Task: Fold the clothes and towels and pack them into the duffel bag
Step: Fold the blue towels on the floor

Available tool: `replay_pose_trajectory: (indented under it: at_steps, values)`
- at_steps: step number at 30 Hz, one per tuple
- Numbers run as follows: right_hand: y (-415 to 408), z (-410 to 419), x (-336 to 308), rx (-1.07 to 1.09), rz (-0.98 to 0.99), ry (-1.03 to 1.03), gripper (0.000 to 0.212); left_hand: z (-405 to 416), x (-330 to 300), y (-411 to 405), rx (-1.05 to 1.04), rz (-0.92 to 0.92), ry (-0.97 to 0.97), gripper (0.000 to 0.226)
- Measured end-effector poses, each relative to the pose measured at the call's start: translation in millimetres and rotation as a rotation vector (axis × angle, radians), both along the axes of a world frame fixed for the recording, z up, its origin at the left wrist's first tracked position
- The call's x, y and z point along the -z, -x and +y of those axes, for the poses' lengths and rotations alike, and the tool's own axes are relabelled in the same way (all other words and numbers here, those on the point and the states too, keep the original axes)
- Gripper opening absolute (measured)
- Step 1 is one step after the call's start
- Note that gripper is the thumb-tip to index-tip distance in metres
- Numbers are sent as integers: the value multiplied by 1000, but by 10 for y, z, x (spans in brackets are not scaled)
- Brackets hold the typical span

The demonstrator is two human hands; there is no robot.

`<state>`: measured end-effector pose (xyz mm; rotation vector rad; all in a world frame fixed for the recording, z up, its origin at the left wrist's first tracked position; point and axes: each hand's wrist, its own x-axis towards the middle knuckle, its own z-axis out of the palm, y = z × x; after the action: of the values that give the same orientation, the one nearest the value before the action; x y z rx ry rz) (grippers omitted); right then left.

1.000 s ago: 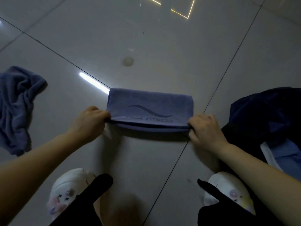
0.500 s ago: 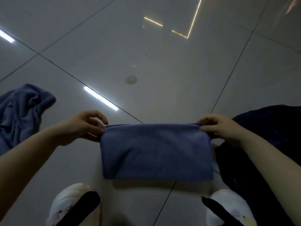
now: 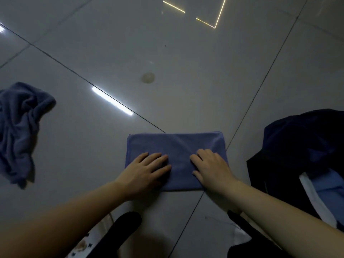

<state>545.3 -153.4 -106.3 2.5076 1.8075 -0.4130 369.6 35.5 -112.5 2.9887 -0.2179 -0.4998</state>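
Note:
A blue towel (image 3: 178, 144), folded into a small rectangle, lies flat on the grey tiled floor in front of me. My left hand (image 3: 147, 167) presses its left half with straight fingers. My right hand (image 3: 210, 167) lies flat on its right half, fingers spread. A crumpled blue-grey towel (image 3: 20, 127) sits at the far left. At the right edge stands the dark navy duffel bag (image 3: 297, 138), open, with light blue and white cloth (image 3: 323, 190) showing inside.
The glossy floor tiles (image 3: 167, 71) carry dark grout lines and bright light reflections. My white slippers (image 3: 81, 246) and dark trouser legs (image 3: 119, 233) are at the bottom edge, close under the folded towel.
Both hands let go of the towel's upper corners after bringing it down folded on the floor. They now lie flat on top of it.

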Motion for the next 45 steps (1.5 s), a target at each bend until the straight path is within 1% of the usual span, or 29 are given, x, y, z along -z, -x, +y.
replay_pose_trajectory:
  at_steps: [3,4,8,10,11,12,14,15,16,17,18,23,25,28,30,32,35,37,41,43,44,45]
  values:
    - [42,-123,97,-59,-3,-74,64,26,4,194,65,-123,54,52]
    - [52,-151,126,-76,-3,-81,64,33,10,244,71,-130,69,51]
    - [50,-134,103,-100,-37,-80,59,38,37,240,85,-204,132,46]
    - [48,-118,34,-90,-29,-62,57,52,40,157,96,-250,124,49]
    - [50,-100,9,-74,-31,-55,61,62,43,95,72,-270,115,51]
    - [45,-65,-20,-45,-17,-34,72,70,39,21,31,-273,106,53]
    - [-14,-13,-94,-11,67,136,102,76,44,-122,-20,-198,48,59]
    - [-61,-16,-99,13,127,228,110,74,66,-171,-17,-144,7,65]
    - [-109,-29,-86,40,172,319,114,82,116,-198,1,-101,-32,71]
    - [-151,-57,-58,53,166,373,117,98,180,-197,21,-79,-52,75]
    - [-178,-105,-23,63,152,383,119,115,240,-180,27,-66,-56,79]
    - [-221,-329,115,44,106,349,116,138,292,-76,13,-39,-83,95]
    - [-245,-318,97,32,102,341,114,156,265,-89,28,-87,-66,98]
    - [-246,-225,33,63,136,286,106,102,216,-41,88,-124,-48,88]
    - [-247,-163,13,58,130,254,109,59,263,55,119,-160,-18,83]
    - [-276,-150,50,14,114,289,111,24,312,139,90,-146,-12,85]
    - [-372,-202,104,-12,136,323,107,27,299,127,83,-75,-9,92]
    - [-400,-204,101,-9,137,300,107,42,243,101,85,-42,-3,98]
    - [-388,-114,70,-10,31,267,110,209,224,47,160,-49,-50,103]
    - [-433,-54,-14,17,48,336,113,294,182,34,114,-94,-30,96]
    - [-455,0,-70,26,55,372,114,315,168,56,50,-151,5,90]
    - [-458,77,-137,36,56,378,114,325,167,97,-62,-212,57,83]
